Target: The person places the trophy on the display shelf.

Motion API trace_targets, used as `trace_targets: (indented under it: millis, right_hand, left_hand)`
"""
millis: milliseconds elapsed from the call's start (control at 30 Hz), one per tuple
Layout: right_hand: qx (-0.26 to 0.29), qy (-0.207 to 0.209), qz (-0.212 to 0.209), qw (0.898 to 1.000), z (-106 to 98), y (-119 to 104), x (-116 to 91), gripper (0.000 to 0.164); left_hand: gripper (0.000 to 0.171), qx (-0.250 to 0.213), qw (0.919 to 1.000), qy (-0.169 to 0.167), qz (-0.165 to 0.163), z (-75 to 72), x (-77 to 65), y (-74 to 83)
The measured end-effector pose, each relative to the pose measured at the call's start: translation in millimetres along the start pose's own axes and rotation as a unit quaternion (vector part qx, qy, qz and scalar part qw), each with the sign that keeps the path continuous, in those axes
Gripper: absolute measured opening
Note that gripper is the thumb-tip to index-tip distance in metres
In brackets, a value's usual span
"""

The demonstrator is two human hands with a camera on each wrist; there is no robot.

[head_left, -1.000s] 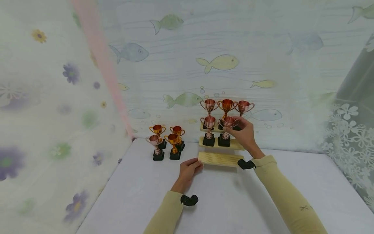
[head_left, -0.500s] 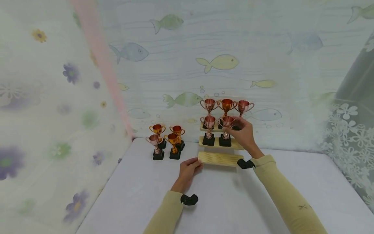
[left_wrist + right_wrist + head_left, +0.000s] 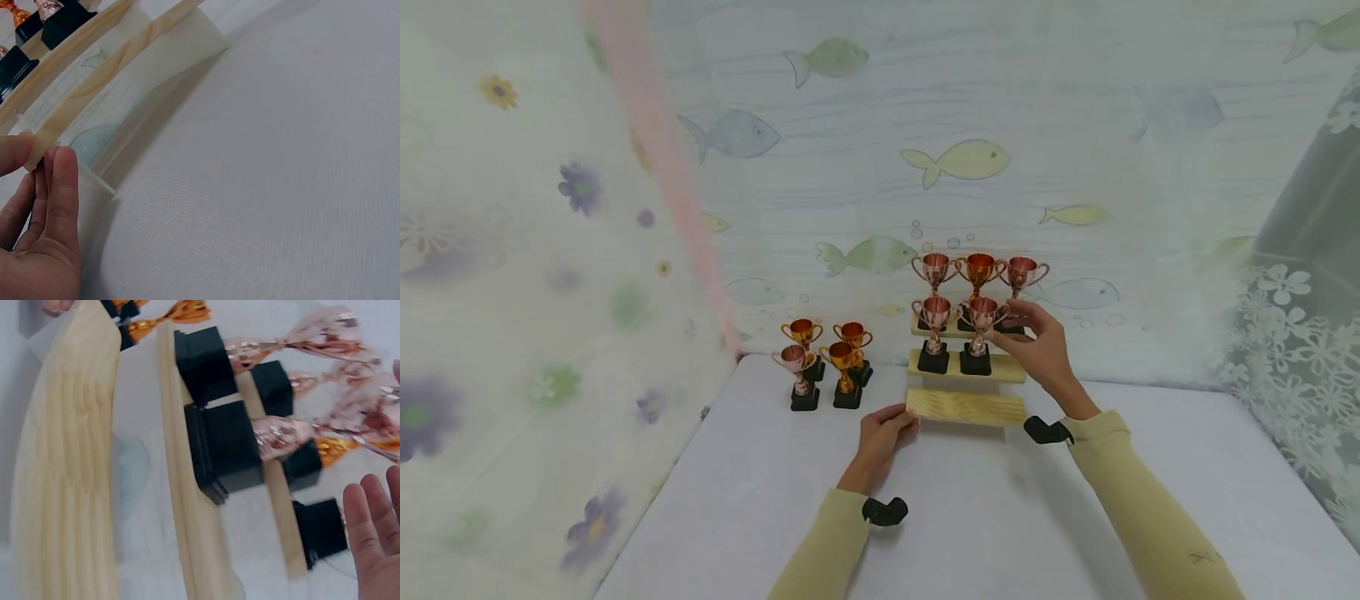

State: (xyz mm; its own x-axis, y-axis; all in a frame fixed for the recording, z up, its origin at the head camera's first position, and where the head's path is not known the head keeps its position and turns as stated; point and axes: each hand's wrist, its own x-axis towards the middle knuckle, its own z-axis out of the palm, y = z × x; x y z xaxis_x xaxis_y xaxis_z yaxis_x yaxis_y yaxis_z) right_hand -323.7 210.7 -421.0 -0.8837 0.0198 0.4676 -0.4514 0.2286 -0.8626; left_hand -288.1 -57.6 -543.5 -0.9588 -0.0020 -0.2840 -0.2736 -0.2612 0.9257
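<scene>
A three-tier display stand has wooden steps (image 3: 966, 407) on clear supports. My left hand (image 3: 883, 437) pinches the left end of its lowest step, thumb on top and fingers (image 3: 62, 187) underneath. On the middle step, two rose-gold trophy cups with black bases stand side by side, a left trophy (image 3: 934, 333) and a right trophy (image 3: 977, 333). My right hand (image 3: 1041, 346) is just right of the right trophy, its fingers (image 3: 369, 515) extended and holding nothing. The top step bears a rose-gold, a gold and another rose-gold trophy (image 3: 1021, 273), partly hidden by the front ones.
Left of the stand, several trophies are grouped on the white table (image 3: 737, 500): gold ones (image 3: 844, 371) and a rose-gold one (image 3: 800, 379). A fish-patterned cloth (image 3: 850, 167) hangs close behind the stand, with a flowered cloth (image 3: 550, 292) at the left.
The right hand has let go of the right trophy on the middle step and drawn back slightly to the right. That trophy stands upright; the left hand has kept its pinch on the lowest step.
</scene>
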Motion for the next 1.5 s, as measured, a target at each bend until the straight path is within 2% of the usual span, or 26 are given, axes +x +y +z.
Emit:
trace_targets:
  millis: [67,200,333,433,533,633,767,867,1067,1367,1500]
  right_hand:
    - [0.011,0.007,-0.013,1.0,-9,-3,-9,0.054]
    - [-0.001,0.019,-0.025,1.0,-25,-8,-30,0.041]
    - [-0.008,0.033,0.004,0.999,-37,-5,-50,0.033]
    - [-0.027,0.047,0.064,0.996,-42,5,-65,0.033]
    - [-0.054,0.047,0.144,0.987,-43,19,-79,0.037]
    - [-0.064,0.006,0.228,0.971,-39,33,-91,0.041]
    - [-0.044,-0.053,0.3,0.951,-29,45,-103,0.05]
    - [-0.012,-0.061,0.316,0.947,-23,50,-108,0.054]
    - [0.035,-0.038,0.331,0.942,-17,54,-111,0.053]
    - [0.069,-0.02,0.362,0.929,-14,59,-112,0.054]
    - [0.087,-0.015,0.363,0.927,-16,60,-116,0.055]
  left_hand:
    - [0.036,-0.002,1.0,-0.002,0.004,-0.1,0.5,-0.7]
    - [0.036,0.0,1.0,-0.002,0.008,0.3,0.5,-1.3]
    - [0.036,0.007,0.9999,-0.003,0.014,1.3,0.0,-1.6]
    - [0.035,0.005,0.9999,-0.001,0.015,1.8,0.2,-2.0]
    - [0.035,0.002,0.9999,0.002,0.013,2.2,0.4,-1.7]
    - [0.035,0.001,0.9999,0.006,0.011,1.7,0.7,-0.8]
    - [0.035,-0.009,0.9998,0.004,0.015,1.7,0.4,-2.0]
    - [0.035,-0.01,0.9998,0.0,0.02,2.1,-0.9,-3.0]
    - [0.036,-0.005,0.9997,-0.002,0.025,1.4,-2.9,-1.2]
    - [0.036,-0.005,0.9999,-0.004,0.012,0.9,-0.3,-0.4]
    - [0.035,-0.002,0.9999,-0.003,0.012,1.7,0.0,-1.6]
